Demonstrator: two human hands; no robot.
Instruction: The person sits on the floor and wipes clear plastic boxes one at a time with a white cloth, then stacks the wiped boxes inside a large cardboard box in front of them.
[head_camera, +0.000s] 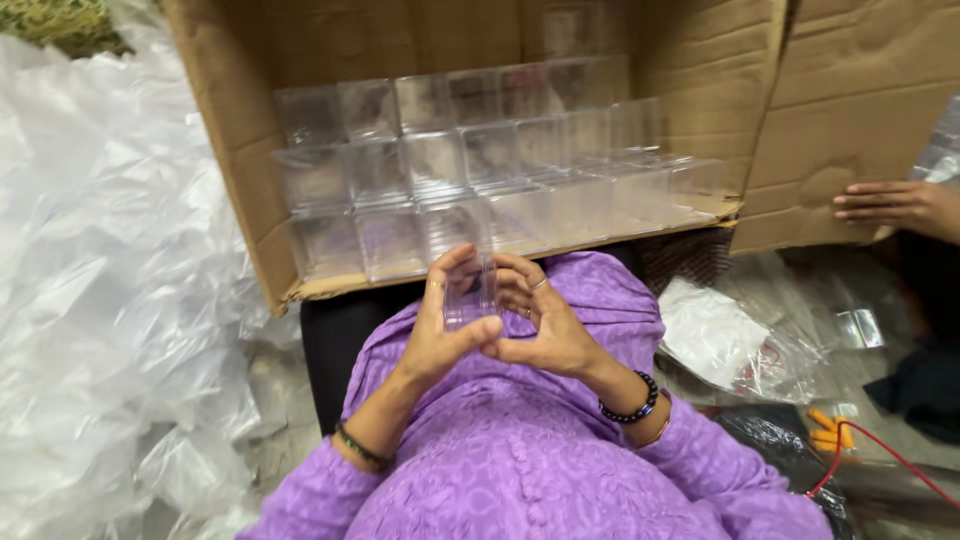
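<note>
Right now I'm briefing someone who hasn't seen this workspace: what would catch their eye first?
The rows of clear plastic boxes stacked inside the open cardboard carton at top centre. Just below, the left hand and right hand together hold one clear box over a purple garment. Crumpled plastic sheeting fills the left side.

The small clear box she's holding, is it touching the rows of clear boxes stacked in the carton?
Cannot tell. In the head view the small clear box, held between left hand and right hand, overlaps the stacked clear boxes in the cardboard carton; transparency hides any gap.
</note>
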